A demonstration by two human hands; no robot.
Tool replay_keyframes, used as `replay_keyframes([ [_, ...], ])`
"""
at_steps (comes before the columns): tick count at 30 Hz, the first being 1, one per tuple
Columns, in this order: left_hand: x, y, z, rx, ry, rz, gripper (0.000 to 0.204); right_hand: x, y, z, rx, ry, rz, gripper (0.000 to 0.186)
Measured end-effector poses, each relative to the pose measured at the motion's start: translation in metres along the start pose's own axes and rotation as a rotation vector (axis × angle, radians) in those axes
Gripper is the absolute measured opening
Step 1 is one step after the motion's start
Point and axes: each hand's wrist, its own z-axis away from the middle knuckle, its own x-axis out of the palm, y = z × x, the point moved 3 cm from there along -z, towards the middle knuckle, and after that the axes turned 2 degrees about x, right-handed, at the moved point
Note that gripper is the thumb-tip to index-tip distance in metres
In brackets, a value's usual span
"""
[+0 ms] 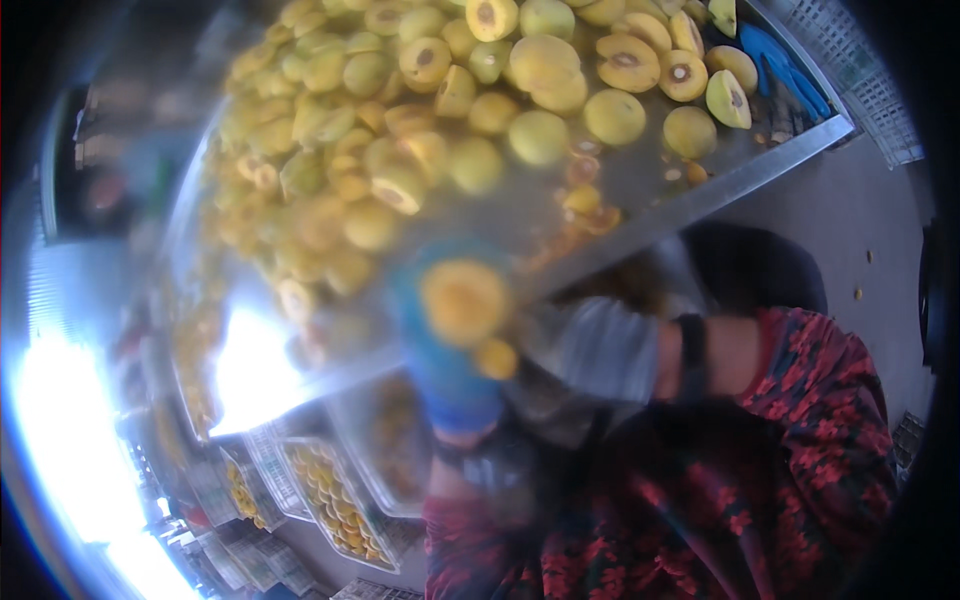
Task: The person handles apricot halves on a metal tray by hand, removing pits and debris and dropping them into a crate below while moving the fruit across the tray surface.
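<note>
My left hand [425, 340], in a blue glove, holds a yellow peach [465, 302] over the near edge of the metal table. Blur hides whether it is whole or cut. A small yellow piece [495, 358] shows just below it, between my hands. My right hand [590, 345], in a pale grey glove, is close by on the right; motion smears its fingers, and I cannot make out anything in them. Beyond my hands lies a large heap of yellow peaches [540, 138], some whole, some cut open like the peach half [628, 64] showing its brown pit.
The metal table's raised rim [740, 175] runs between me and the heap. Orange scraps [580, 235] lie on its surface. Blue gloves or a blue tool [785, 70] rest in the far right corner, beside a pale crate [855, 70]. A crate of peach halves [340, 500] stands at lower left.
</note>
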Motion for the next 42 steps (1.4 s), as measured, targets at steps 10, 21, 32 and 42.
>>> replay_keyframes([
  [10,-0.202,0.024,0.021,-0.011,0.135,-1.104,0.03,0.027,0.046,0.01,0.011,-0.421,0.444,0.033],
  [21,-0.191,-0.057,-0.063,-0.086,-0.317,-1.752,0.047,-0.01,0.007,-0.003,-0.015,-0.367,0.09,0.069],
  [32,-0.176,-0.064,-0.069,0.066,-0.279,-1.237,0.056,-0.012,0.001,-0.005,-0.105,-0.299,0.314,0.033],
  [42,-0.186,-0.081,-0.068,-0.236,-0.096,-0.845,0.043,-0.01,-0.007,-0.018,-0.092,-0.165,-0.15,0.03],
])
